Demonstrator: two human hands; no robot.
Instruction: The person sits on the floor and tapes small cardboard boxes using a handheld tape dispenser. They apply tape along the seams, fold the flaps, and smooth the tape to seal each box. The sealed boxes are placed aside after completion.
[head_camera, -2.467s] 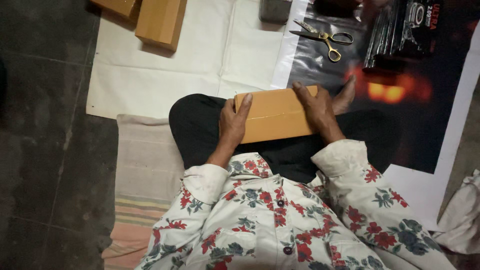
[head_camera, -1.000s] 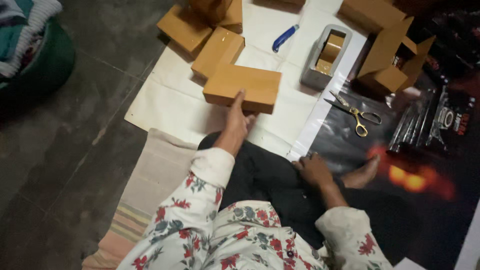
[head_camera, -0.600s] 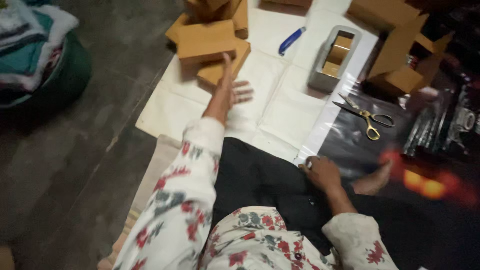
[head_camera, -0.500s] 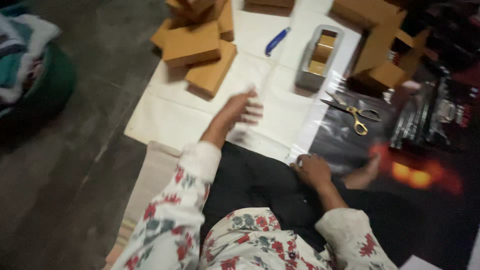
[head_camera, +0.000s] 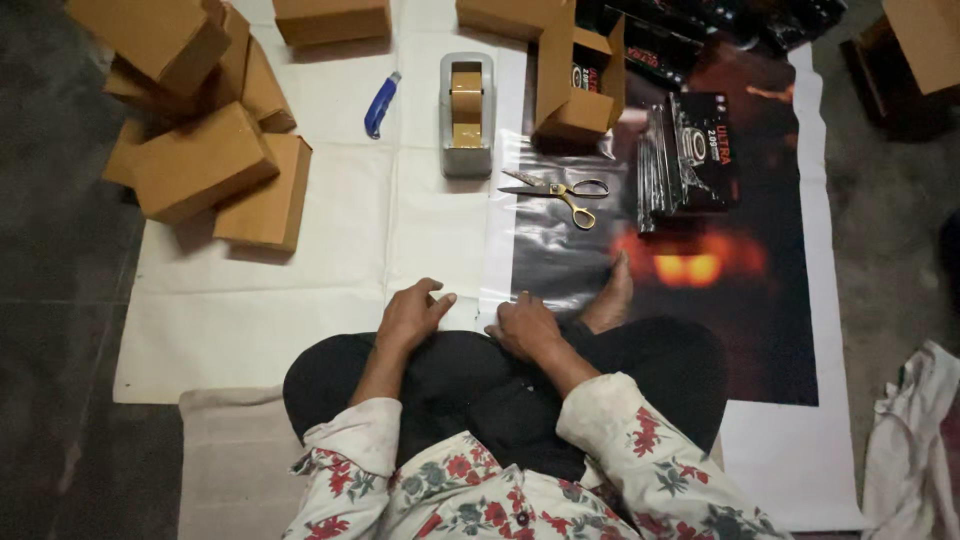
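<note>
My left hand (head_camera: 410, 315) rests on my knee at the edge of the white sheet (head_camera: 330, 250), fingers loosely curled and empty. My right hand (head_camera: 525, 328) lies on my other knee, also holding nothing. A pile of closed brown cardboard boxes (head_camera: 205, 160) sits at the far left of the sheet. Straight ahead stand a grey tape dispenser (head_camera: 467, 115) and gold-handled scissors (head_camera: 560, 190). A blue utility knife (head_camera: 381, 104) lies left of the dispenser.
An open cardboard box (head_camera: 578, 85) stands beyond the scissors. A stack of black packets (head_camera: 690, 160) lies on the dark printed banner (head_camera: 740, 270). More boxes line the far edge. A white cloth (head_camera: 920, 440) is bunched at the right. Dark floor surrounds the sheet.
I held a closed box in both hands, then my left hand set it on the pile at the left and came back to my knee. Both hands now rest empty.
</note>
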